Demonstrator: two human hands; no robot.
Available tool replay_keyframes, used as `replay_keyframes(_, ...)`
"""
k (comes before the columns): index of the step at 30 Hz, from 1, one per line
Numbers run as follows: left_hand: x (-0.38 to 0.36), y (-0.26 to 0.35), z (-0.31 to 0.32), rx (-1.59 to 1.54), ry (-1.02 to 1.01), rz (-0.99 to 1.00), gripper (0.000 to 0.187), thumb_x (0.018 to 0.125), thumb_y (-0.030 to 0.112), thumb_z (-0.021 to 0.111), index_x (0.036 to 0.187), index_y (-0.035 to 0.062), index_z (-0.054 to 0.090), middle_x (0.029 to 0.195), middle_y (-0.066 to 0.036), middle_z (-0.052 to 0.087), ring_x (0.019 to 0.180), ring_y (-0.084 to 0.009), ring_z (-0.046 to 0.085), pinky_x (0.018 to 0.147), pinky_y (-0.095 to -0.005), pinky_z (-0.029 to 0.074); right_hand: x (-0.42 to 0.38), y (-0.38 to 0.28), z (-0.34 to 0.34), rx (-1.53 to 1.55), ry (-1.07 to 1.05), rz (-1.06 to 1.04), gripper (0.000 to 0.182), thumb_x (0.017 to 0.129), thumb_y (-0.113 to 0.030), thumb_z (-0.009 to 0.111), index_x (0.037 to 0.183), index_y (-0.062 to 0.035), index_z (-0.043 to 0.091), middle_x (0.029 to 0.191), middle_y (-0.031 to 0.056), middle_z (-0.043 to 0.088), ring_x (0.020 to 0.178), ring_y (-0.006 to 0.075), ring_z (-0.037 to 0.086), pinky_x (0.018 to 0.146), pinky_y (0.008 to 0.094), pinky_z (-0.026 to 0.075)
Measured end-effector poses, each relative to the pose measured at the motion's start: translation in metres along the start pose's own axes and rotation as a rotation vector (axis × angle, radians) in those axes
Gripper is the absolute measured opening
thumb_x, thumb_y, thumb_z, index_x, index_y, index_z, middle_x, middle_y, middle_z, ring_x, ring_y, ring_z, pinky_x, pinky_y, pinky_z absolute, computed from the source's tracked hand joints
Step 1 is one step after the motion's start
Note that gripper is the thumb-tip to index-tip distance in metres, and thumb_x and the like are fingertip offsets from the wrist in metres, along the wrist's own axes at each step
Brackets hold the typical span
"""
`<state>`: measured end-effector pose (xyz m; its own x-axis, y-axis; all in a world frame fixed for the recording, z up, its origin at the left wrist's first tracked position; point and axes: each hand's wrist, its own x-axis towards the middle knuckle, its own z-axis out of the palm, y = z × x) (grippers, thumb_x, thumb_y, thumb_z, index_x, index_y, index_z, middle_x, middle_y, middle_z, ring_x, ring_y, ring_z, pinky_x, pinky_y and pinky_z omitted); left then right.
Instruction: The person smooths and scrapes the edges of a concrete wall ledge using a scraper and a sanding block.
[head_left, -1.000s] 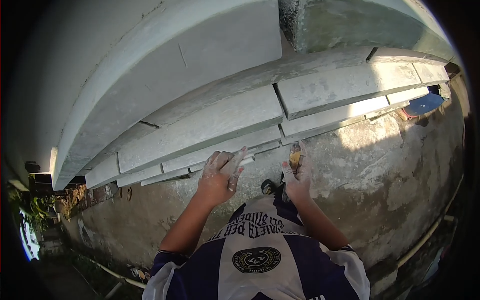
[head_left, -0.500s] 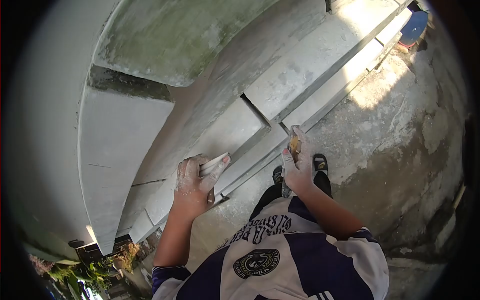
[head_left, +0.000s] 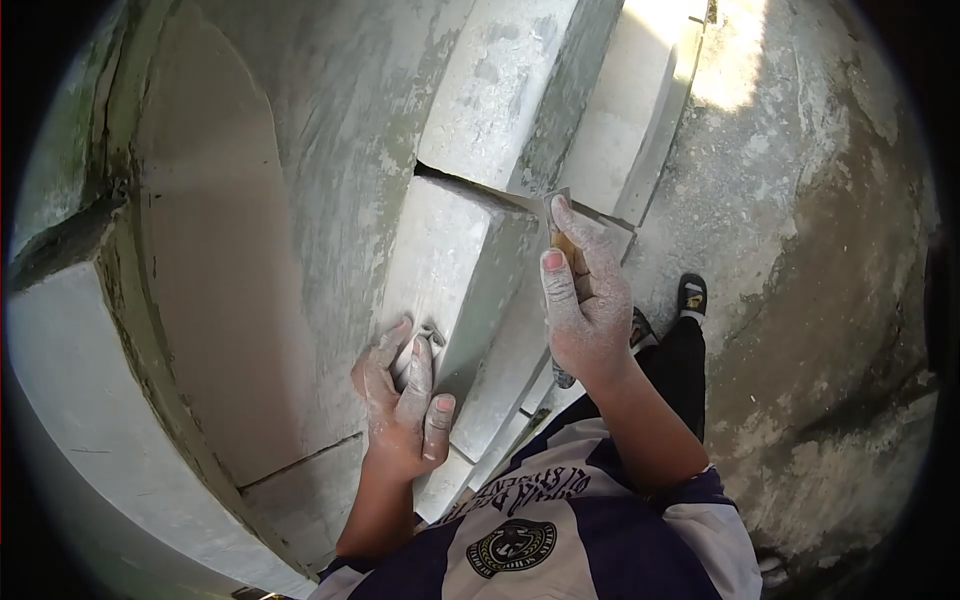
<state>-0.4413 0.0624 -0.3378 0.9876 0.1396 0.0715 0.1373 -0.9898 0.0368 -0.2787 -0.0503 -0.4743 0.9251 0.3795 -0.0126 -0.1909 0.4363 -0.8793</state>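
Down in the head view, we curl the fingers of our left hand [head_left: 405,395] loosely around a pale folded piece [head_left: 432,338], right over a white block [head_left: 440,250]. Our dusty right hand [head_left: 592,305] has its fingers closed around a long, thin tool [head_left: 569,246]. Our shoe [head_left: 692,294] stands on the rough floor [head_left: 760,210].

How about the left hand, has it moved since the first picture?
Yes: inward. The left hand was past the outer edge of the pale block now beneath it.
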Motion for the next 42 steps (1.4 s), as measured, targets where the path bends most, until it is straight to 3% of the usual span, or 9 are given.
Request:
replay_keyframes(2, 0.003, 0.003, 0.0, 0.097, -0.03, 0.067, 0.056, 0.098, 0.009, 0.048, 0.15, -0.0109, 0.043, 0.146, -0.037, 0.046, 0.131, -0.0448, 0.046, 0.109, -0.0522, 0.039, 0.005, 0.01, 0.009, -0.011, 0.07, -0.246, 0.035, 0.103, -0.006, 0.058, 0.135, 0.009, 0.057, 0.13, 0.0247, 0.067, 0.117, 0.0276, 0.07, 0.095, 0.0334, 0.057)
replay_keyframes(6, -0.001, -0.006, 0.006, 0.047, -0.013, 0.082, 0.058, 0.101, 0.013, 0.046, 0.152, -0.0137, 0.037, 0.15, -0.04, 0.043, 0.135, -0.0488, 0.044, 0.112, -0.0553, 0.035, 0.008, 0.008, 0.015, -0.026, 0.064, -0.281, 0.035, 0.101, -0.004, 0.06, 0.133, 0.009, 0.06, 0.123, 0.0259, 0.07, 0.113, 0.0314, 0.072, 0.092, 0.0354, 0.057)
replay_keyframes(9, -0.002, -0.005, 0.006, 0.034, -0.021, 0.064, 0.059, 0.103, 0.016, 0.047, 0.152, -0.0146, 0.035, 0.149, -0.04, 0.043, 0.136, -0.0501, 0.045, 0.112, -0.0562, 0.035, 0.006, 0.01, 0.016, -0.081, 0.007, -0.289, 0.037, 0.105, -0.007, 0.055, 0.138, 0.0109, 0.054, 0.135, 0.0272, 0.063, 0.124, 0.0286, 0.065, 0.102, 0.0333, 0.052)
replay_keyframes(12, 0.0, -0.004, 0.004, 0.032, -0.027, 0.073, 0.059, 0.104, 0.018, 0.047, 0.152, -0.0152, 0.035, 0.149, -0.041, 0.042, 0.135, -0.0507, 0.045, 0.112, -0.0564, 0.035, 0.009, 0.009, 0.016, -0.07, 0.032, -0.304, 0.037, 0.105, -0.006, 0.055, 0.137, 0.0112, 0.054, 0.132, 0.0273, 0.065, 0.124, 0.0289, 0.065, 0.102, 0.0335, 0.052)
replay_keyframes(15, 0.0, -0.005, 0.004, 0.029, -0.015, 0.066, 0.053, 0.102, 0.015, 0.05, 0.145, -0.0149, 0.045, 0.145, -0.04, 0.045, 0.132, -0.0502, 0.047, 0.109, -0.0551, 0.04, 0.009, 0.001, 0.011, -0.107, -0.003, -0.259, 0.036, 0.105, -0.006, 0.056, 0.136, 0.0109, 0.056, 0.131, 0.0271, 0.066, 0.124, 0.0279, 0.066, 0.102, 0.0331, 0.052)
replay_keyframes(27, -0.001, -0.001, 0.006, 0.011, -0.009, 0.041, 0.054, 0.097, 0.007, 0.049, 0.147, -0.0126, 0.044, 0.149, -0.04, 0.042, 0.133, -0.0486, 0.045, 0.109, -0.0539, 0.039, 0.02, -0.017, 0.003, -0.106, -0.017, -0.173, 0.036, 0.104, -0.009, 0.059, 0.137, 0.0048, 0.06, 0.124, 0.0245, 0.07, 0.115, 0.0217, 0.07, 0.091, 0.0283, 0.055)
replay_keyframes(34, -0.001, -0.001, 0.006, 0.02, -0.009, 0.027, 0.056, 0.095, 0.006, 0.05, 0.148, -0.0124, 0.044, 0.148, -0.039, 0.043, 0.131, -0.0479, 0.047, 0.108, -0.054, 0.04, 0.018, -0.013, 0.001, -0.232, -0.004, -0.239, 0.035, 0.104, -0.009, 0.059, 0.137, 0.0045, 0.061, 0.111, 0.02, 0.074, 0.083, 0.0133, 0.07, 0.072, 0.0254, 0.054)
replay_keyframes(39, 0.001, 0.001, 0.005, 0.047, -0.009, 0.031, 0.054, 0.097, 0.009, 0.051, 0.146, -0.0123, 0.045, 0.147, -0.039, 0.044, 0.128, -0.0474, 0.049, 0.106, -0.0537, 0.041, 0.028, -0.019, 0.005, -0.164, 0.031, -0.234, 0.035, 0.104, -0.009, 0.059, 0.136, 0.0055, 0.061, 0.114, 0.0226, 0.073, 0.09, 0.0184, 0.074, 0.076, 0.0276, 0.056)
replay_keyframes(42, 0.001, -0.001, 0.005, 0.014, 0.004, 0.027, 0.054, 0.097, 0.009, 0.051, 0.146, -0.0121, 0.046, 0.146, -0.039, 0.046, 0.126, -0.0468, 0.05, 0.105, -0.0532, 0.042, 0.017, -0.011, 0.01, -0.138, 0.062, -0.239, 0.037, 0.1, -0.007, 0.062, 0.137, -0.0014, 0.063, 0.086, 0.0208, 0.068, 0.072, 0.0286, 0.069, 0.067, 0.037, 0.055)
